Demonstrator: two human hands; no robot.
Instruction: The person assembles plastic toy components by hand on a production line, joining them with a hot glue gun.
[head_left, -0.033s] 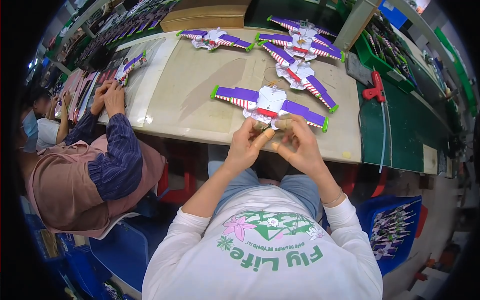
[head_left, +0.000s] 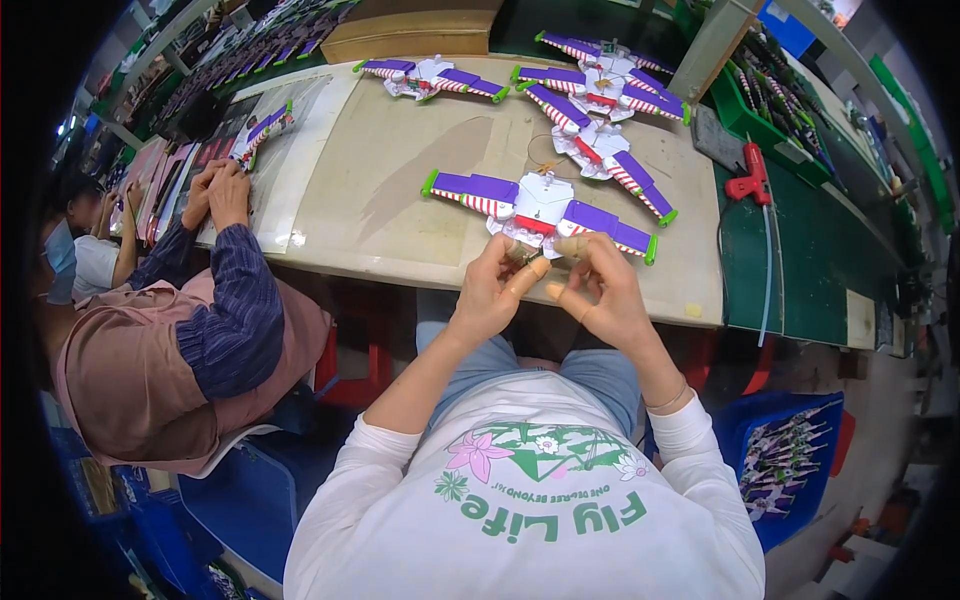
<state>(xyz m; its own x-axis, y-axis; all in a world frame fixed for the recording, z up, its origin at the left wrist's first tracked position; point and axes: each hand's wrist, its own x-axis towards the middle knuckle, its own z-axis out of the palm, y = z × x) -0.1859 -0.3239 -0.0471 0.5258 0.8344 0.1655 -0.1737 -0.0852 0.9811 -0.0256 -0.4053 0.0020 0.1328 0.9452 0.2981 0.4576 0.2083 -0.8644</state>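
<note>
In front of me, near the table's front edge, lies a toy wing pack [head_left: 543,197] with a white body, purple wings, red-and-white stripes and green tips. At its lower edge, my left hand [head_left: 495,290] pinches a small dark greenish part [head_left: 524,256] between thumb and fingers. The part touches or lies very close to the white body; I cannot tell which. My right hand [head_left: 607,297] is just to the right, with curled fingers and a gap between thumb and index finger. Its fingertips are beside the toy's lower edge. Tan tape wraps some fingertips on both hands.
More wing packs [head_left: 598,148] lie at the back right, another [head_left: 430,78] at the back left. A red glue gun [head_left: 750,180] rests right of the table beside a green crate [head_left: 775,115]. A co-worker [head_left: 190,350] sits at left. A blue bin [head_left: 735,440] holds parts at lower right.
My right hand has shifted very slightly to the right, its index finger drawing back a little from the toy's lower edge. My left hand and the wing pack look almost the same.
</note>
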